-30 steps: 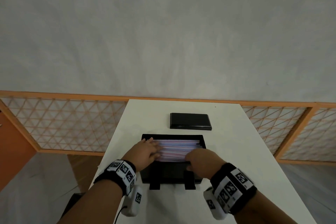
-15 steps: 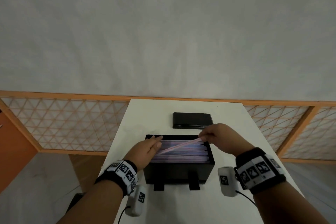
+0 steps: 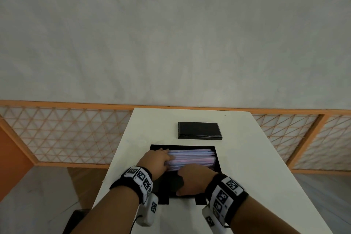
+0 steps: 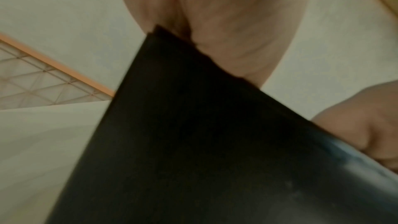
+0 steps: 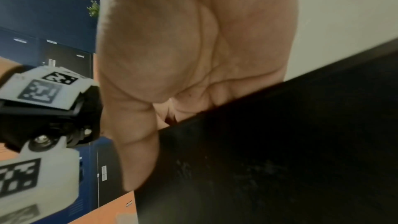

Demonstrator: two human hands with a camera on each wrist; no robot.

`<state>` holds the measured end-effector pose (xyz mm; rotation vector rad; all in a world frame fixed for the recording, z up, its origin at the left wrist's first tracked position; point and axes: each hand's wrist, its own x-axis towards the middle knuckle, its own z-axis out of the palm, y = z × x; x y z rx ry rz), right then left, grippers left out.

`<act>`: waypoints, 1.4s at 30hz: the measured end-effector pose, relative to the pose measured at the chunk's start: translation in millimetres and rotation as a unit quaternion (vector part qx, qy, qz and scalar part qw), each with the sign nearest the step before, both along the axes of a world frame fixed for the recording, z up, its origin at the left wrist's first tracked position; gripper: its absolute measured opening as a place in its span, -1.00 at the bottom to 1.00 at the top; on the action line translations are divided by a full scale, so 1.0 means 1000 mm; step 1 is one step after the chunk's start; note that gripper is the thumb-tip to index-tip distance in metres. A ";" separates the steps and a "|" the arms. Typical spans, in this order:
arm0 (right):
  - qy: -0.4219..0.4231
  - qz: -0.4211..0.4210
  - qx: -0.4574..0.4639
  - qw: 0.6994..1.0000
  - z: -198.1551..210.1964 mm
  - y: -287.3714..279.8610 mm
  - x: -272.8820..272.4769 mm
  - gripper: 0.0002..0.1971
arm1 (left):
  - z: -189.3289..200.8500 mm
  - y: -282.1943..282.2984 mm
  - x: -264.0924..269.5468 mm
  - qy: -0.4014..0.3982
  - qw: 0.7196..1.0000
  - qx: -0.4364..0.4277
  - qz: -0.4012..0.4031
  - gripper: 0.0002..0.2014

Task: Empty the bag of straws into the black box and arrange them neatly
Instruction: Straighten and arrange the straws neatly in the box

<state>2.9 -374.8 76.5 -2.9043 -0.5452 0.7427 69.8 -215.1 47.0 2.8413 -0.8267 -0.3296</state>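
Observation:
The black box (image 3: 218, 167) stands on the white table (image 3: 262, 157), filled with pink and purple straws (image 3: 191, 157) lying side by side, left to right. My left hand (image 3: 157, 158) rests with fairly straight fingers on the straws' left ends, its palm (image 4: 226, 23) over the box's left wall (image 4: 183, 142). My right hand (image 3: 193, 176) hooks over the front wall (image 5: 280, 142). Its thumb (image 5: 137, 151) lies flat on the outside and its fingers bend over the rim, their tips hidden. No bag is in view.
A flat black lid (image 3: 199, 130) lies on the table just behind the box. An orange lattice railing (image 3: 66, 135) runs behind and beside the table. The table's left edge is close to my left forearm.
Half a second ago my right hand pinched one straw above the box's right end. It has come back to the front wall, and that straw lies among the others. My left hand stayed put.

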 end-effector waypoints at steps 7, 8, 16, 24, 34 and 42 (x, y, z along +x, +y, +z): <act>0.080 -0.089 0.010 0.993 -0.004 0.014 0.022 -0.42 | -0.007 -0.004 0.006 0.020 0.999 -0.022 0.029 -0.54; 0.079 -0.103 0.015 0.991 -0.007 0.018 0.024 -0.39 | -0.008 -0.003 0.006 0.020 0.998 -0.037 0.036 -0.56; 0.112 -0.158 0.019 0.981 -0.010 0.020 0.035 -0.35 | -0.013 -0.004 0.007 -0.010 0.996 -0.076 0.044 -0.60; 0.119 -0.146 0.094 0.978 -0.008 0.018 0.037 -0.30 | -0.009 -0.006 0.005 -0.002 0.998 -0.045 0.050 -0.57; -0.039 -0.099 0.042 0.993 -0.023 0.012 0.030 -0.45 | -0.005 -0.006 0.000 -0.022 0.996 -0.077 0.048 -0.55; -0.219 -0.033 0.131 0.966 -0.027 -0.005 0.008 -0.56 | -0.004 0.003 -0.001 -0.057 0.981 -0.182 0.024 -0.61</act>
